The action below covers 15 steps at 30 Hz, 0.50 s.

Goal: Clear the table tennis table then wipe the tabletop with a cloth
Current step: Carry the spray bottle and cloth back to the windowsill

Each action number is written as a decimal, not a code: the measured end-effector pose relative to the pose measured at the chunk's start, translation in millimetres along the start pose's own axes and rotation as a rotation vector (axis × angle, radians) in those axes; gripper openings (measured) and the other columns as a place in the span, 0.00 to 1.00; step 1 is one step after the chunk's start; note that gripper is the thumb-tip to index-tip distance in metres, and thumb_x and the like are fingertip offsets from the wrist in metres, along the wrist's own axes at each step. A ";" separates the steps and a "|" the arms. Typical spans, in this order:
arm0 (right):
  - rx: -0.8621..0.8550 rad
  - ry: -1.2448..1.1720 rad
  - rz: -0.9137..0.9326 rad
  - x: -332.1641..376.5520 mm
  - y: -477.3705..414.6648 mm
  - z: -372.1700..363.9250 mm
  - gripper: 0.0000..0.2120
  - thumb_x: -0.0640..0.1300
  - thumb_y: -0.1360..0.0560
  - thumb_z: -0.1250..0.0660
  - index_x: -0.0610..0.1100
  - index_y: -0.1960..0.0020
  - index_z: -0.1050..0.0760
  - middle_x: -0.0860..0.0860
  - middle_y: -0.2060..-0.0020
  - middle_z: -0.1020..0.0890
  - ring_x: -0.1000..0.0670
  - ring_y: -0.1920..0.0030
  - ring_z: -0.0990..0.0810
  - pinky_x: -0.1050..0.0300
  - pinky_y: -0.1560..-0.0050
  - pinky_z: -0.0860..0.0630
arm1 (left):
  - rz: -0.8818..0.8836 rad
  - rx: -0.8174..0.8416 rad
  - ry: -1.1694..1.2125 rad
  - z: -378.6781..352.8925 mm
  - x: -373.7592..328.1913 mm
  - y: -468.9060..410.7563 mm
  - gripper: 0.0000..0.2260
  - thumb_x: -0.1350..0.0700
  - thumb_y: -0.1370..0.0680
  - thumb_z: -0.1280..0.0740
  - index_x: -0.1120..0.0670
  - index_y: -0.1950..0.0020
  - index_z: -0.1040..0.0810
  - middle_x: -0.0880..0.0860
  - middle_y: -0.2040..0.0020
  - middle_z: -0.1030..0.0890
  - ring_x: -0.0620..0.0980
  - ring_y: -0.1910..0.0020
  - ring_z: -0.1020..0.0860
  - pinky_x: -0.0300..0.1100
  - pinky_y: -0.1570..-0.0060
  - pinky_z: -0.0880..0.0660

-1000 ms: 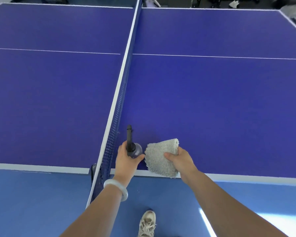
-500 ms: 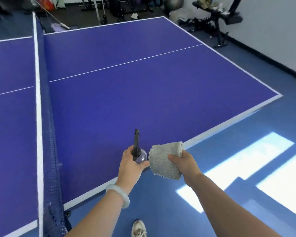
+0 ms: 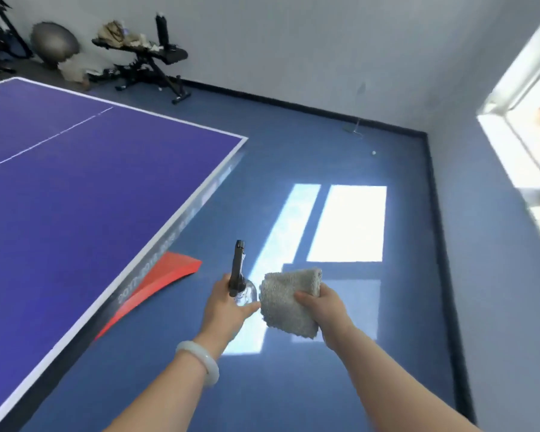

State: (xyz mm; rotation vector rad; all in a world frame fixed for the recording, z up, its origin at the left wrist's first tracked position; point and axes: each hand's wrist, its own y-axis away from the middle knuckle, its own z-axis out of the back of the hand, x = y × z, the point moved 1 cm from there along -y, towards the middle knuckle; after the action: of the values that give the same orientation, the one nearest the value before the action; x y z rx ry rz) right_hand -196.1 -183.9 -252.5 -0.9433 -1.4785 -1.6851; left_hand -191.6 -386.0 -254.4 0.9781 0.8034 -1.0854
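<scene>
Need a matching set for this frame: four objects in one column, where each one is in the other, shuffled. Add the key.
Things:
1. spray bottle
2. grey cloth
3. white bangle
4. small white ball

Places:
A. lying on the floor
B. round the left wrist
C. gripped in the right hand
D. gripped in the left hand

Pairs: 1-D, 2-C, 3-B, 4-A
</scene>
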 end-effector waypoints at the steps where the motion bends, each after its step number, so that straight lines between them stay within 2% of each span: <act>1: -0.045 -0.024 0.003 -3.9 3.5 29.5 0.07 0.37 0.23 0.32 0.44 0.45 0.21 0.45 0.50 0.15 0.43 0.50 0.16 0.46 0.49 0.18 | -0.024 0.042 -0.004 -26.3 -12.3 1.8 0.21 0.61 0.33 0.22 0.41 0.55 0.29 0.49 0.49 0.23 0.48 0.51 0.24 0.45 0.49 0.25; 2: -0.089 -0.049 0.006 -8.6 7.2 57.5 0.07 0.37 0.23 0.32 0.45 0.46 0.21 0.46 0.51 0.15 0.44 0.51 0.16 0.48 0.52 0.18 | -0.049 0.092 -0.004 -51.6 -23.8 3.8 0.22 0.61 0.33 0.22 0.40 0.55 0.29 0.47 0.48 0.23 0.46 0.50 0.23 0.42 0.49 0.26; 5: -0.224 -0.108 0.001 -24.4 20.0 131.0 0.07 0.37 0.22 0.32 0.46 0.46 0.21 0.47 0.52 0.15 0.46 0.52 0.16 0.52 0.56 0.18 | -0.139 0.263 -0.038 -121.8 -56.0 10.7 0.22 0.59 0.32 0.22 0.37 0.53 0.29 0.39 0.50 0.24 0.30 0.53 0.26 0.25 0.58 0.33; 8: -0.353 -0.177 -0.006 -40.4 32.0 190.4 0.08 0.38 0.22 0.31 0.45 0.45 0.21 0.47 0.51 0.14 0.46 0.51 0.15 0.52 0.54 0.17 | -0.199 0.407 -0.061 -185.1 -84.6 14.9 0.21 0.61 0.32 0.23 0.39 0.55 0.28 0.38 0.55 0.22 0.26 0.56 0.26 0.24 0.62 0.32; 11: -0.468 -0.266 -0.024 -54.6 38.8 240.1 0.09 0.37 0.23 0.31 0.45 0.44 0.21 0.46 0.49 0.15 0.45 0.49 0.15 0.44 0.46 0.18 | -0.245 0.550 -0.139 -245.6 -108.7 15.6 0.21 0.58 0.32 0.22 0.39 0.52 0.29 0.42 0.49 0.24 0.30 0.51 0.27 0.27 0.57 0.34; 15: -0.625 -0.386 -0.059 -68.9 30.5 299.6 0.10 0.36 0.23 0.31 0.45 0.43 0.21 0.45 0.48 0.15 0.43 0.47 0.16 0.41 0.43 0.20 | -0.316 0.718 -0.205 -325.1 -134.0 2.8 0.23 0.57 0.32 0.21 0.37 0.51 0.31 0.43 0.49 0.24 0.25 0.53 0.28 0.24 0.60 0.34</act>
State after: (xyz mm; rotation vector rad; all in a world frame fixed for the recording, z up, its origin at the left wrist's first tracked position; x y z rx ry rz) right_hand -112.7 112.9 -271.8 -1.6426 -1.2196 -2.1498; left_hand -246.3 -38.7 -253.0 1.3266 0.3982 -1.7836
